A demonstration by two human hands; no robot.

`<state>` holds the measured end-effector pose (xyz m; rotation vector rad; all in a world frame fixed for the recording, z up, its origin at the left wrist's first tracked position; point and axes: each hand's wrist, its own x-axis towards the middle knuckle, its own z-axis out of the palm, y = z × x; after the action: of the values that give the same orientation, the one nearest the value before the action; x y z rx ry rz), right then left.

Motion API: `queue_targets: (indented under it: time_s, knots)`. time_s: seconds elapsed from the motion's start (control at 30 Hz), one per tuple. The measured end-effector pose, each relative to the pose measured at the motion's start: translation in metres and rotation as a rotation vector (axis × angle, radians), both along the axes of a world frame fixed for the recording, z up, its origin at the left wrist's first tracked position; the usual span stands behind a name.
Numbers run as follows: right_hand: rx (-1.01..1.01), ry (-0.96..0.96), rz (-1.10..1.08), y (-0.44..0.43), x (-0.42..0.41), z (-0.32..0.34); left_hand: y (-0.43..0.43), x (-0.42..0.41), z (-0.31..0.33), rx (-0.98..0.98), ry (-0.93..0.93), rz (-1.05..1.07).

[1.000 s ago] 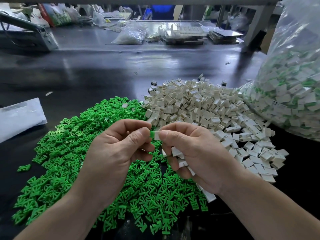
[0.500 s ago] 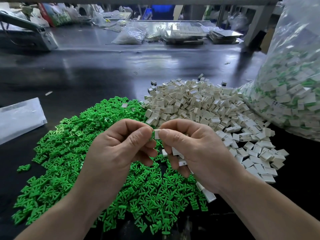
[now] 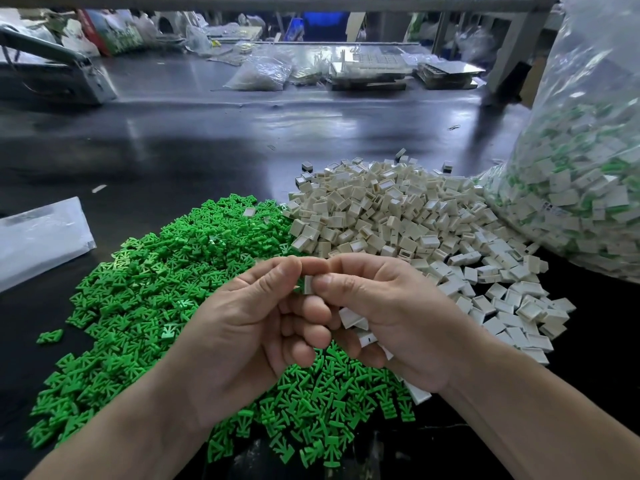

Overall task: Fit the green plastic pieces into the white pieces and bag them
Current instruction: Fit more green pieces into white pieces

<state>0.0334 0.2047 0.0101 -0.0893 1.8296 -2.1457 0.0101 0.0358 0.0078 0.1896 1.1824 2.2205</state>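
White piece (image 3: pixel 308 285) in joint pinch of left hand (image 3: pixel 242 327) and right hand (image 3: pixel 391 317), mostly behind fingertips (image 3: pixel 325 282).

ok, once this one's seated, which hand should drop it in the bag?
Right, probably. The right hand pinches the white piece, and the clear bag of finished pieces lies on that side. The left hand sits over the green pieces, farther from it.

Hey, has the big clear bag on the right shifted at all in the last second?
No. The clear bag still touches the right edge of the white pile.
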Motion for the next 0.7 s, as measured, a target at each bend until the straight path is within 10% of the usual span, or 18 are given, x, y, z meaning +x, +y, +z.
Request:
queue_targets:
  time_s: [0.7]
  knots:
    - [-0.062,0.069,-0.017,-0.0055,0.0030,0.0052,0.0064,0.0039,-0.0088,0.220,0.056,0.014]
